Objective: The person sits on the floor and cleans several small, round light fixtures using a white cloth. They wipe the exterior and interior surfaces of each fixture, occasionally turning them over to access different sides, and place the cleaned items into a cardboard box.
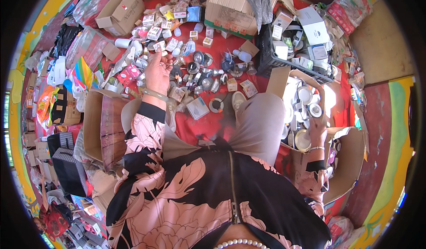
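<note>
My left hand (157,75) reaches forward over the pile of lamps and small cartons, its fingers apart and partly bent. Its fingertips are at a small white box (159,46); whether they touch it I cannot tell. Below and right of that hand lie several downlights (193,67) with dark and silver rims. My right hand (317,132) is at the right side of an open cardboard box (278,83) beside my knee. White round lamps (305,94) fill this box. The fingers of my right hand are hard to make out against the bright contents.
A black plastic crate (269,62) full of lamps and cartons stands at the far right. Large cardboard boxes (231,13) are at the back. An open carton (98,127) stands by my left leg, another (350,160) behind my right hand. Plastic bags (87,49) lie left.
</note>
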A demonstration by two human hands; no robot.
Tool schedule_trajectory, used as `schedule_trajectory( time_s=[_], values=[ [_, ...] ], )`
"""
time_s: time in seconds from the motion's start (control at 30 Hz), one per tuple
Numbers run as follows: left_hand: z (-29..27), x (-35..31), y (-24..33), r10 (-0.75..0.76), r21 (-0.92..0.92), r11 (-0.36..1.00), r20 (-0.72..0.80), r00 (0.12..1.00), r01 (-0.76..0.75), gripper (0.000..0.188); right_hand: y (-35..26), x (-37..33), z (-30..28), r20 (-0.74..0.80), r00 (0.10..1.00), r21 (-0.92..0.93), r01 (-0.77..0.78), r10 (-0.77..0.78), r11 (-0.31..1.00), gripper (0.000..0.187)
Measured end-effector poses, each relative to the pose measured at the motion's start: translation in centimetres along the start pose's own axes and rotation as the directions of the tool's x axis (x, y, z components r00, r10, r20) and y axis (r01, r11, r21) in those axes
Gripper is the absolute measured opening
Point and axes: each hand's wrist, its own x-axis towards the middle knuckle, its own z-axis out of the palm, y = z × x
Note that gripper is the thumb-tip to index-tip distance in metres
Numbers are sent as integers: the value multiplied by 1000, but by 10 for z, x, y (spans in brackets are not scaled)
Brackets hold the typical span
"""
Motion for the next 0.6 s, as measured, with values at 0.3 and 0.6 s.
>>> schedule_trajectory(
  time_s=[0.3, 0.6],
  values=[
    [36, 41, 18, -6, 283, 959, 65, 998, -13, 19, -262, -12, -5, -214, 687, 497, 689, -694, 528, 6],
    [23, 146, -59, -85, 904, 376, 254, 963, -206, 18, -295, -12, 29, 113, 496, 474, 735, -861, 485, 9]
  ],
)
